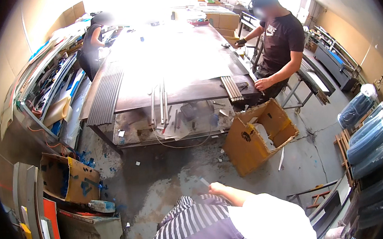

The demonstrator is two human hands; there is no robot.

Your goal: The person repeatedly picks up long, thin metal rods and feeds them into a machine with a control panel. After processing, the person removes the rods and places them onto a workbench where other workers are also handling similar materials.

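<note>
My right hand (pixel 216 188) is in front of my body, at the end of a bare forearm below a white sleeve. Its fingers are closed around a thin pale strip (pixel 204 181), whose tip sticks out toward the upper left. What the strip is made of cannot be made out. Below the hand spreads striped and purple clothing (pixel 186 223) on my body. My left hand is not in view. Nearest beyond my right hand is an open cardboard box (pixel 243 147) on the grey floor, with pale scraps inside.
A large worktable (pixel 185 93) carries dark slats (pixel 108 90), metal strips (pixel 163 99) and a bundle of bars (pixel 231 87). One person (pixel 284 40) stands at its right, another (pixel 90 49) at its left. Another cardboard box (pixel 83 173), boards (pixel 29 199) and wrapped rolls (pixel 368 141) flank the floor.
</note>
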